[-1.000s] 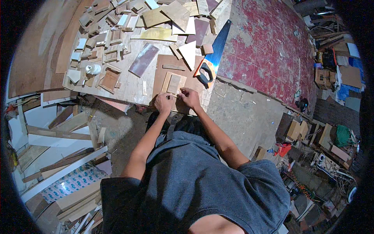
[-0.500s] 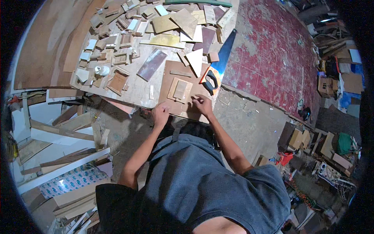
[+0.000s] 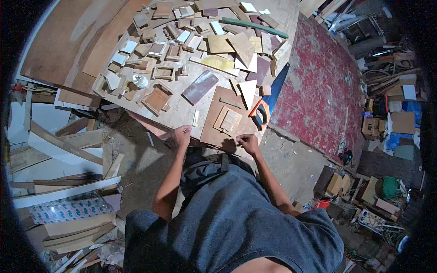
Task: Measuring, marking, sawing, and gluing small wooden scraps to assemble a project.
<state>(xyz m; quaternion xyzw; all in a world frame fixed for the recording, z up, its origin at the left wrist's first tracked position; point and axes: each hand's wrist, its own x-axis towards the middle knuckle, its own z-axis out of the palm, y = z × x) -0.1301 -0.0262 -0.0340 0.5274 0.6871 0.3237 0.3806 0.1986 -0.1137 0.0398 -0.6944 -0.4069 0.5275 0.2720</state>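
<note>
Left grip curled by desk's near edge; right grip bent in by near right corner. Can't tell how tight either is or if holding anything. Wooden block stacked on wooden plate, both on brown board, near right corner. Wood strip just beyond. Handsaw along right edge. White spiral bulb near left corner.

Look right: a scuffed red tiled floor stretches away, a cardboard box sitting on its right side! Nearer right, there's a green cloth. Over on the left, a blue-patterned sheet lies just beside a long white board.
</note>
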